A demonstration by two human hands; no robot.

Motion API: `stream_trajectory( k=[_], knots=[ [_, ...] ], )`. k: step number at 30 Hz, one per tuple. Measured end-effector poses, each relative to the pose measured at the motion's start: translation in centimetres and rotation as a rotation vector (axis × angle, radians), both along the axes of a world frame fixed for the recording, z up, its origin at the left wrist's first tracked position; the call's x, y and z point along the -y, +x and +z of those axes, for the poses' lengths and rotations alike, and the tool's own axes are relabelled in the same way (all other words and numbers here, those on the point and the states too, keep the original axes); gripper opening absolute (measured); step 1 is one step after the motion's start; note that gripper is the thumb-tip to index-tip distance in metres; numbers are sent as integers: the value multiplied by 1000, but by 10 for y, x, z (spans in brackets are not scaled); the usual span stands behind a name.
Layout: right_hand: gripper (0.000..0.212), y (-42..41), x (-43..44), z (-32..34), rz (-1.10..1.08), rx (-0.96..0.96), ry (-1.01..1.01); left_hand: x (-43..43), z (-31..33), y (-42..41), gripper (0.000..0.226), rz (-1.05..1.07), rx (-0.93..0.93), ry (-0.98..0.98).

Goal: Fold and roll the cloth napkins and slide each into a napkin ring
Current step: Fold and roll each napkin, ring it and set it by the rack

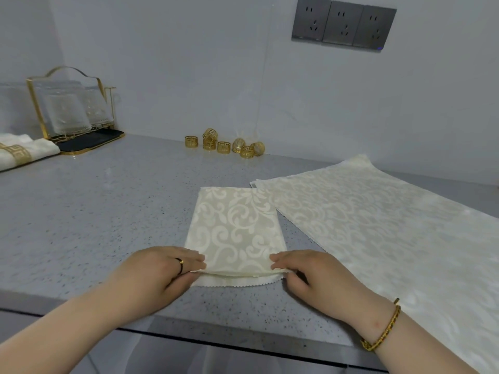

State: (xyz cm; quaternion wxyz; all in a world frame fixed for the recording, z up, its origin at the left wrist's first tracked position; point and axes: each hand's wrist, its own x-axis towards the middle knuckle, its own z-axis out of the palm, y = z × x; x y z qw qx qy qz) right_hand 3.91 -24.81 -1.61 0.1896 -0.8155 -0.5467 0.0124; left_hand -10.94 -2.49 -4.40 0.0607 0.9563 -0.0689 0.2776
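Risks, nearest first.
- Could start the roll crooked if left hand (162, 268) and right hand (310, 273) turn the near edge of the folded napkin (237, 225) unevenly. Would end as a cone and fit a ring badly.
- Could let the layers creep apart. Lower scalloped layer showing below the raised upper fold, so likely to telescope unless gathered in together.
- Could push the whole piece along the smooth speckled surface (81, 211) instead of rolling it.
- Could drag the stack of flat napkins (378, 233), touched by the far right corner of the folded one.
- Could spring open if rolled loose, before reaching the rings (224, 145), well apart by the wall.

Pose.
- Both forearms in over the near edge, converging.
- Left: fingers laid flat on the near left corner, thumb below the fold, pinching the upper layer.
- Right: fingers curled over the near right corner, thumb below, pinching likewise.
- Folded napkin lengthwise away from the body, mid-surface, far end flat.
- Far left: banded rolls (16, 152) beside a rack of glass plates (67, 109).
- On the wall: sockets (343, 22).
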Motion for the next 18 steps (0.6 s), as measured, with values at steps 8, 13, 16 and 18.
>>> stream_trajectory(
  k=[8,13,16,18],
  knots=[
    [29,-3,6,-1,-172,-262,181,9,-4,-19,60,53,-52,-121],
    [31,-11,11,1,-181,-354,203,17,-4,-20,37,189,80,-160],
    [19,-15,16,2,-158,-398,202,18,-2,-21,32,203,94,-360],
    [18,-19,20,4,-117,-438,165,18,4,-19,19,206,-1,-581]
  ],
)
